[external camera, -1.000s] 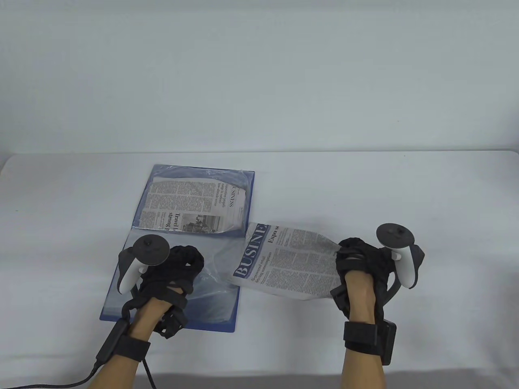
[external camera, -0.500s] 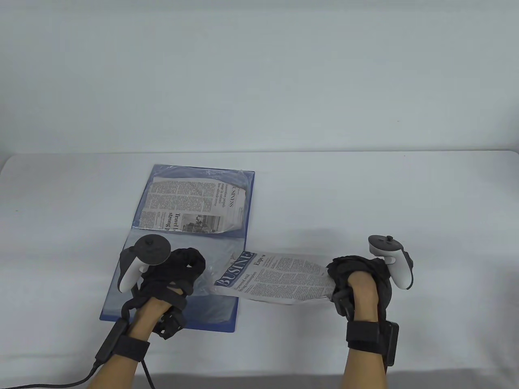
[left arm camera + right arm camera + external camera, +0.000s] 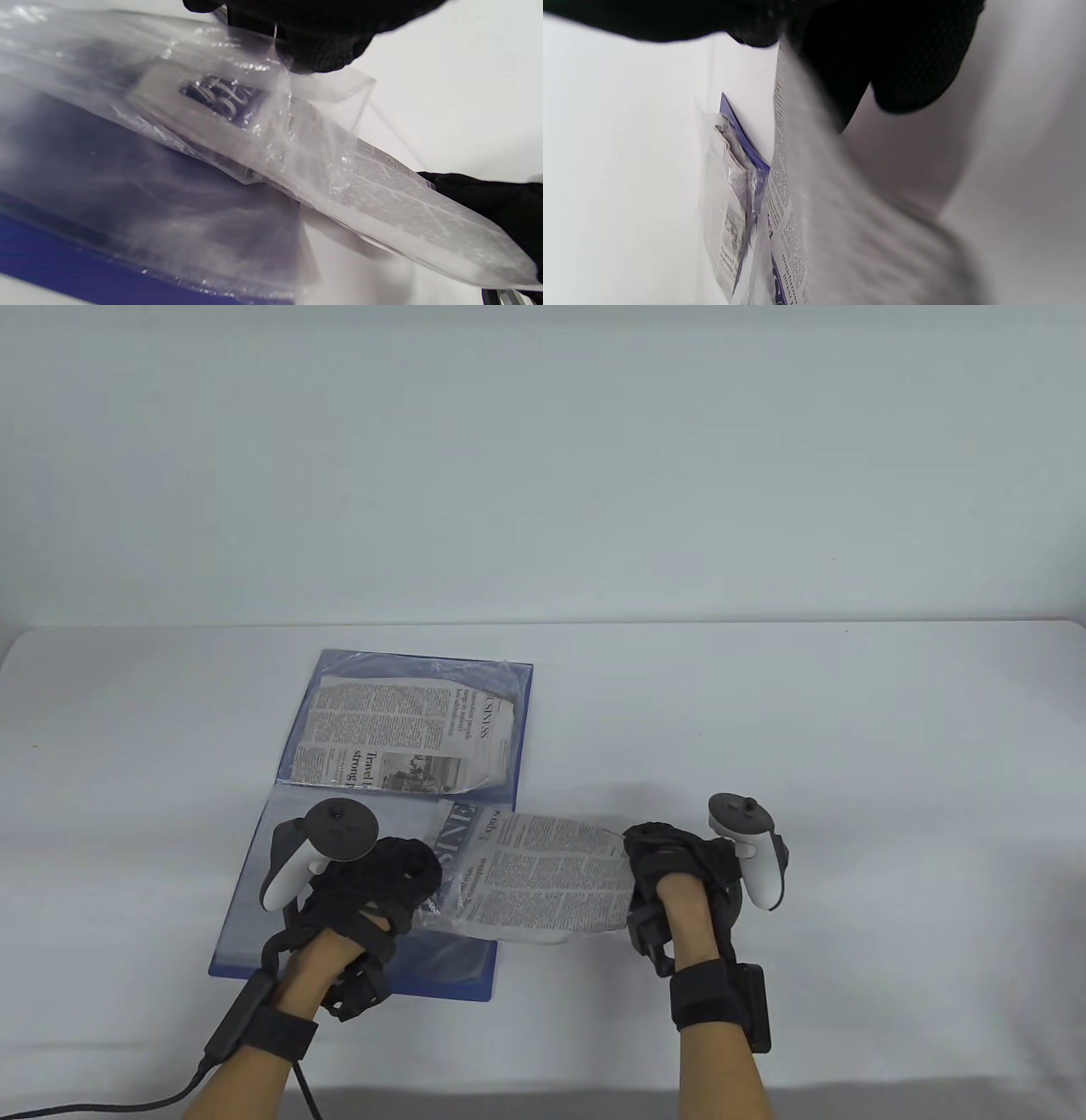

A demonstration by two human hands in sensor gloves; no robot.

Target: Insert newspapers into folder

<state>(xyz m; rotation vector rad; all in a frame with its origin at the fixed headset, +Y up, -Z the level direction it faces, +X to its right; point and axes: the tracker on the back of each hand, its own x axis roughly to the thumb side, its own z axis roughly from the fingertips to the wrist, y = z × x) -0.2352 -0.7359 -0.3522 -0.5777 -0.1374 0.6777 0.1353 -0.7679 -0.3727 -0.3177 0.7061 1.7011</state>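
Observation:
An open blue folder (image 3: 246,916) lies on the table at the left. Its far page holds a newspaper (image 3: 399,738) under a clear sleeve. My left hand (image 3: 386,882) pinches the near page's clear sleeve (image 3: 263,127) and holds its mouth lifted open. My right hand (image 3: 670,861) grips the right end of a second newspaper (image 3: 543,878), whose left end with the blue masthead sits inside the sleeve mouth. The left wrist view shows the masthead through the plastic, and the paper (image 3: 403,203) running out to my right hand. In the right wrist view the paper (image 3: 814,220) runs towards the folder (image 3: 742,140).
The white table (image 3: 806,712) stretches to the right and behind the folder. A black cable (image 3: 102,1103) runs from my left wrist off the bottom left edge.
My right hand has moved left with the second newspaper, sliding its masthead end further into the near sleeve. My left hand has stayed on the sleeve, shifting slightly right.

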